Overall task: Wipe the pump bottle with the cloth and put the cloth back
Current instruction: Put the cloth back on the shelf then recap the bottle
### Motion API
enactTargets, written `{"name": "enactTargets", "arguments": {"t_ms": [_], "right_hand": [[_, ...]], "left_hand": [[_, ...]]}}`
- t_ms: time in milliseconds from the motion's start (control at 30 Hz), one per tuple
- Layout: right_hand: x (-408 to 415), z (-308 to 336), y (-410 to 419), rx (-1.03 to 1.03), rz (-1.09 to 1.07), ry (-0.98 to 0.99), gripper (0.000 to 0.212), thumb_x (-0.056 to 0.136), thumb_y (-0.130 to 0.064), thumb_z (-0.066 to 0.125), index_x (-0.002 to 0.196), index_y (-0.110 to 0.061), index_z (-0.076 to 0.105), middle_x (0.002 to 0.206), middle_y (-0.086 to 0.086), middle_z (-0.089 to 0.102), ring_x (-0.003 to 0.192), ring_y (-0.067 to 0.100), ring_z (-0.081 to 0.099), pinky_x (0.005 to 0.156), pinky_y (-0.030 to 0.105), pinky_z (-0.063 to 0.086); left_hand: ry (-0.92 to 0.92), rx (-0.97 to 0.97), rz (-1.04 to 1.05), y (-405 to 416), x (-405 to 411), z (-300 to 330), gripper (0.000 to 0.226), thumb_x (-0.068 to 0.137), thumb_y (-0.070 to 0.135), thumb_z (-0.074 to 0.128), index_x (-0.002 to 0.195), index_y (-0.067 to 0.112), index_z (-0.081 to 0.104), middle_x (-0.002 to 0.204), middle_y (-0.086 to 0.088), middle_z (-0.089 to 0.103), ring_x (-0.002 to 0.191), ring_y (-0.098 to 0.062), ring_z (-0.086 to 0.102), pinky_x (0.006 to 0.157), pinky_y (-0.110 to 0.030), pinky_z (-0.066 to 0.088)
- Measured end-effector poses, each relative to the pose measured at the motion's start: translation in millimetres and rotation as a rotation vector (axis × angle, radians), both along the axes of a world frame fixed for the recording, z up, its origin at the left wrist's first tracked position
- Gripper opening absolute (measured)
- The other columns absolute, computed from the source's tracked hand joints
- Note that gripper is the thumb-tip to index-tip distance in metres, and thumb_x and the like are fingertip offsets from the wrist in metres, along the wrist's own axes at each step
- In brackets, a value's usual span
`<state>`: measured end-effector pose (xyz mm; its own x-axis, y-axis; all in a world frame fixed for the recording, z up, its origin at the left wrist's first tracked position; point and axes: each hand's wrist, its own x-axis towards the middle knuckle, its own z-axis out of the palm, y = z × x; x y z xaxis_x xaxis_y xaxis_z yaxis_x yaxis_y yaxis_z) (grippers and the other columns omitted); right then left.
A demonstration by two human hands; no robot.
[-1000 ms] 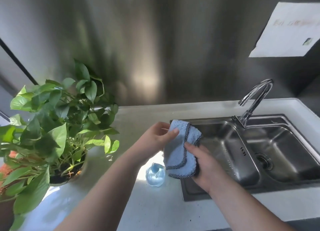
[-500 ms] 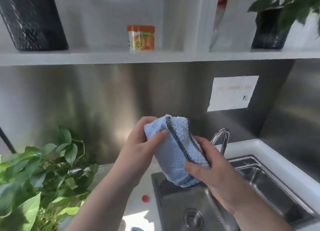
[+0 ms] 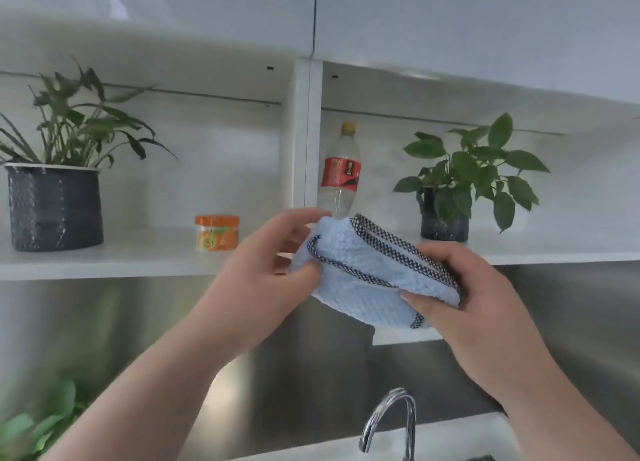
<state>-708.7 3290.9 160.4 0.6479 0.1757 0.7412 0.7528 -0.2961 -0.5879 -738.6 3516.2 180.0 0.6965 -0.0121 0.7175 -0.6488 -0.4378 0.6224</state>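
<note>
While both hands are raised in front of the shelf, the folded light-blue cloth (image 3: 367,280) with its dark checked trim is held between them, in the air above the faucet (image 3: 391,422) and level with the front edge of the white shelf (image 3: 138,256). The left hand (image 3: 263,280) pinches the cloth's left end, thumb underneath and fingers curled over the top, so its fingers are closed narrowly on the fabric. The right hand (image 3: 474,301) grips the cloth's right end, thumb pressed against the near face and the other fingers wrapped round behind it, out of sight. The cloth sags a little between the two grips, with one corner hanging down at the lower right. The pump bottle is not in view. On the shelf beyond, at the far left, a leafy plant stands in a dark woven pot (image 3: 55,208); right of it sits a small orange jar (image 3: 216,233). A white upright divider (image 3: 304,135) splits the shelf, and just right of it stands a clear plastic bottle (image 3: 341,173) with a red label and yellow cap, its base hidden behind the cloth. Further right is a second green plant in a small dark pot (image 3: 445,227). Below the shelf runs a brushed steel backsplash (image 3: 104,325), and blurred green leaves (image 3: 31,429) show at the near left corner.
</note>
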Motion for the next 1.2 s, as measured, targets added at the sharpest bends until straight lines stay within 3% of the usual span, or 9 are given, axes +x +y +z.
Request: {"name": "enactTargets", "arguments": {"t_ms": [67, 167, 333, 433, 533, 733, 933, 1067, 1200], "right_hand": [[9.2, 14.1, -11.8, -0.03, -0.047, -0.1, 0.041, 0.083, -0.004, 0.07, 0.097, -0.041, 0.062, 0.099, -0.026, 0.065, 0.086, -0.003, 0.062, 0.063, 0.006, 0.046], [35.7, 31.2, -26.0, -0.087, -0.119, -0.227, 0.045, 0.084, 0.005, 0.063, 0.092, -0.039, 0.057, 0.091, -0.02, 0.061, 0.083, -0.007, 0.057, 0.056, 0.006, 0.045], [107.9, 36.4, -34.8, -0.219, -0.251, -0.352, 0.043, 0.082, 0.008, 0.059, 0.106, -0.028, 0.06, 0.096, -0.017, 0.052, 0.087, 0.003, 0.05, 0.069, 0.009, 0.039], [144.0, 31.7, -33.6, -0.315, -0.284, -0.358, 0.039, 0.081, 0.007, 0.057, 0.108, -0.02, 0.063, 0.099, -0.014, 0.053, 0.092, 0.012, 0.047, 0.071, 0.014, 0.036], [166.2, 29.4, -31.3, -0.361, -0.253, -0.379, 0.039, 0.079, 0.006, 0.056, 0.106, -0.019, 0.066, 0.104, -0.007, 0.062, 0.096, 0.02, 0.052, 0.077, 0.028, 0.043], [178.8, 17.9, -40.8, -0.373, -0.175, -0.327, 0.035, 0.086, -0.012, 0.053, 0.115, -0.027, 0.063, 0.113, -0.012, 0.062, 0.105, 0.014, 0.057, 0.088, 0.031, 0.052], [176.9, 7.3, -44.7, -0.41, -0.158, -0.364, 0.038, 0.084, -0.025, 0.052, 0.122, -0.03, 0.058, 0.122, -0.014, 0.06, 0.115, 0.011, 0.054, 0.098, 0.034, 0.048], [176.0, -5.0, -41.6, -0.277, -0.151, -0.423, 0.04, 0.085, -0.016, 0.055, 0.125, -0.023, 0.055, 0.128, -0.007, 0.057, 0.122, 0.015, 0.048, 0.111, 0.035, 0.038], [156.2, -23.9, -30.6, 0.004, -0.099, -0.528, 0.034, 0.081, 0.007, 0.055, 0.11, -0.008, 0.063, 0.116, 0.006, 0.063, 0.114, 0.02, 0.054, 0.106, 0.021, 0.037]], "left_hand": [[-0.057, 0.181, 0.126, -13.6, 4.1, 16.5, 0.048, 0.079, 0.012, 0.058, 0.109, 0.048, 0.057, 0.103, 0.021, 0.066, 0.09, 0.002, 0.061, 0.081, -0.021, 0.05], [-0.118, 0.346, 0.313, -35.6, 21.0, 37.0, 0.038, 0.08, 0.015, 0.059, 0.096, 0.048, 0.05, 0.097, 0.015, 0.06, 0.083, 0.006, 0.054, 0.067, -0.014, 0.038], [-0.167, 0.359, 0.565, -69.4, 70.4, 45.9, 0.028, 0.085, 0.011, 0.054, 0.106, 0.03, 0.056, 0.071, 0.015, 0.045, 0.067, -0.01, 0.046, 0.052, -0.019, 0.034], [-0.088, 0.301, 0.644, -80.3, 96.4, 39.9, 0.028, 0.084, 0.005, 0.049, 0.105, 0.024, 0.055, 0.079, 0.005, 0.055, 0.071, -0.022, 0.051, 0.052, -0.026, 0.035], [-0.017, 0.289, 0.674, -81.4, 117.5, 30.9, 0.021, 0.085, 0.004, 0.048, 0.1, 0.018, 0.052, 0.085, -0.001, 0.058, 0.072, -0.024, 0.051, 0.05, -0.024, 0.033], [0.121, 0.42, 0.721, -85.4, 133.6, 13.5, 0.028, 0.089, 0.004, 0.037, 0.108, 0.019, 0.051, 0.095, -0.001, 0.06, 0.081, -0.022, 0.052, 0.068, -0.03, 0.041], [0.125, 0.449, 0.803, -90.0, 131.5, 8.7, 0.037, 0.092, 0.004, 0.037, 0.119, 0.019, 0.055, 0.108, -0.009, 0.067, 0.084, -0.026, 0.053, 0.069, -0.029, 0.039], [0.023, 0.281, 0.727, -87.9, 120.0, -2.0, 0.037, 0.091, 0.004, 0.042, 0.119, 0.022, 0.058, 0.113, -0.001, 0.065, 0.102, -0.023, 0.061, 0.08, -0.025, 0.042], [-0.11, 0.106, 0.592, -77.5, 95.5, -15.9, 0.034, 0.089, 0.0, 0.047, 0.105, 0.029, 0.055, 0.101, 0.024, 0.061, 0.099, 0.003, 0.06, 0.087, 0.0, 0.039]]}}
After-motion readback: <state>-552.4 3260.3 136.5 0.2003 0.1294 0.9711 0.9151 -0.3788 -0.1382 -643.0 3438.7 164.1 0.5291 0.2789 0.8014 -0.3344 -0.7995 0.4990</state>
